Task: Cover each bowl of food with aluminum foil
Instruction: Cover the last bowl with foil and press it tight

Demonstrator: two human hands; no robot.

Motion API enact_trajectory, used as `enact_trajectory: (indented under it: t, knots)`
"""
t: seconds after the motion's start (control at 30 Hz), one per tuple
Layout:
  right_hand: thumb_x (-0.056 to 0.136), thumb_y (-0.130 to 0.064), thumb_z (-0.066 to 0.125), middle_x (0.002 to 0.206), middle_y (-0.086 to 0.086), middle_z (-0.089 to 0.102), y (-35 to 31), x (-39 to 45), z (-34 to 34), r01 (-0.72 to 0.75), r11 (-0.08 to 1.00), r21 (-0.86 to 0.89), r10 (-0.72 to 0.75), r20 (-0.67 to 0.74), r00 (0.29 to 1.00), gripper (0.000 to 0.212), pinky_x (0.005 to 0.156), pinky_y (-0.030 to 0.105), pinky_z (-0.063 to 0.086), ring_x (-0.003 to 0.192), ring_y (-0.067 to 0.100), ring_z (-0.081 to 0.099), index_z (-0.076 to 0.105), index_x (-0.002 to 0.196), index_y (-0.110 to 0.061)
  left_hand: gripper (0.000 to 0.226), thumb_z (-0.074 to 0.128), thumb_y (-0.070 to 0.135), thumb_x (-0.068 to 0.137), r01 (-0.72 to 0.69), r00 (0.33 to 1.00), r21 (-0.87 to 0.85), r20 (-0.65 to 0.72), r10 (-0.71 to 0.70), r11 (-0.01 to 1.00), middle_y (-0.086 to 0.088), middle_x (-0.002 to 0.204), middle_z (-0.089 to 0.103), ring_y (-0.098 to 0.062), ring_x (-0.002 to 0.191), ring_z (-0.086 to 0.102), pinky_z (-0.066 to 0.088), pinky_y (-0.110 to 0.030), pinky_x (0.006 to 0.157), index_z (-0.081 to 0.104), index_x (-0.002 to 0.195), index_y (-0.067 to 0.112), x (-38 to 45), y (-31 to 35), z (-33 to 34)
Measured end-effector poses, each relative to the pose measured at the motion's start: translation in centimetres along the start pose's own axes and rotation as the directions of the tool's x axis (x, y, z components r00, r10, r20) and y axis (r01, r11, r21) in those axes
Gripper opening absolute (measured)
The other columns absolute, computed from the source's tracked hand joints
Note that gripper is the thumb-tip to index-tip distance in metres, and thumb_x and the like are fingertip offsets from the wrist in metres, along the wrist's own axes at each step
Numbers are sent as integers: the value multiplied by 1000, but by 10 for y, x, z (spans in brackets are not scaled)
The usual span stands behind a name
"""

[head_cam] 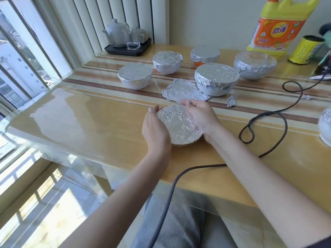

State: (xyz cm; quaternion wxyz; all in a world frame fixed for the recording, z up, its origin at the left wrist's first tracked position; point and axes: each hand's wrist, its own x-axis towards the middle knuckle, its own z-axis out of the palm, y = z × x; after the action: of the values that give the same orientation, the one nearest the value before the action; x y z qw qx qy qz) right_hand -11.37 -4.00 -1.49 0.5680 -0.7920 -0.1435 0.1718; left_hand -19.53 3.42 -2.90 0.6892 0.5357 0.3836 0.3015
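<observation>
A foil-covered bowl (179, 125) sits near the table's front edge, between both my hands. My left hand (155, 129) cups its left side with the fingers curved around the rim. On its right rim lies my right hand (200, 115), fingers curled over the foil edge. Several more white bowls wrapped in foil stand behind it: one at the left (135, 76), one further back (167, 62), one at the centre right (216, 78). A loose crumpled foil sheet (182, 91) lies flat on the table just beyond my hands.
A dark cable (265, 120) loops across the table to the right of my right arm. A foil scrap (231, 102) lies near it. A tea set on a black tray (128, 48) stands at the back left, a yellow detergent bottle (276, 27) and a yellow can (304, 51) at the back right.
</observation>
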Motion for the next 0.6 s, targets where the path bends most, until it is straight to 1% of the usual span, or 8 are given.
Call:
enact_trajectory:
  t: [0.07, 0.1, 0.17, 0.27, 0.33, 0.4, 0.5, 0.6]
  knots:
    - [104, -22, 38, 79, -4, 69, -3, -4, -7, -36, 999, 11, 36, -24, 999, 33, 60, 15, 44, 79, 8, 63, 64, 121, -12, 43, 29, 30, 105, 17, 998, 15, 54, -17, 1000, 4, 133, 58, -17, 126, 51, 35, -37, 113, 62, 126, 15, 4, -1, -10]
    - [104, -25, 36, 91, 0, 71, -2, -7, -10, -61, 997, 37, 64, -81, 995, 34, 65, 21, 47, 90, 12, 65, 64, 119, -14, 43, 29, 29, 105, 43, 997, -4, 66, -43, 999, -3, 132, 61, -19, 123, 55, 38, -38, 111, 61, 128, 12, 9, 2, -16]
    - [103, -30, 35, 112, -3, 66, 5, -16, -8, -69, 992, 107, 87, -166, 982, 35, 73, 23, 41, 106, 15, 57, 63, 118, -17, 41, 30, 23, 105, 78, 994, -81, 87, -71, 994, -12, 131, 61, -20, 120, 59, 42, -33, 108, 55, 132, 4, 22, 12, -23]
    - [104, -31, 35, 112, -7, 60, 11, -29, 10, -60, 977, 205, 103, -209, 972, 34, 83, 25, 37, 102, 11, 52, 62, 120, -20, 35, 38, 23, 100, 36, 972, 23, 232, -40, 999, -9, 118, 68, -20, 112, 63, 43, -38, 107, 64, 117, 8, 32, 22, -15]
    - [104, -29, 34, 85, -5, 59, 12, -28, 19, -76, 964, 255, 144, -261, 955, 33, 69, 26, 38, 78, 12, 51, 65, 95, -22, 34, 44, 37, 91, -19, 950, 147, 311, -28, 989, -5, 114, 71, -24, 110, 64, 45, -49, 104, 75, 94, 23, 31, 15, -8]
    - [103, -26, 35, 55, -7, 39, 11, -25, 21, -82, 964, 251, 164, -324, 932, 41, 50, 25, 27, 52, 11, 36, 44, 62, -26, 38, 45, 49, 78, -11, 949, 182, 311, -47, 983, -7, 120, 67, -27, 114, 61, 44, -52, 104, 78, 82, 33, 30, 7, -6]
    - [103, -24, 36, 47, -8, 27, 11, -19, 19, -96, 978, 185, 148, -291, 945, 45, 37, 18, 20, 37, 6, 23, 27, 58, -24, 42, 43, 55, 72, 18, 965, 150, 255, -56, 989, -9, 122, 65, -30, 114, 60, 45, -53, 102, 78, 83, 34, 27, 8, -6]
    - [103, -23, 39, 48, -5, 30, 4, -19, 13, -110, 988, 105, 132, -224, 966, 44, 35, 17, 20, 40, 9, 25, 32, 60, -17, 45, 39, 53, 75, 46, 987, 123, 146, -64, 991, -7, 125, 64, -28, 118, 58, 43, -52, 105, 78, 85, 34, 22, 7, -4]
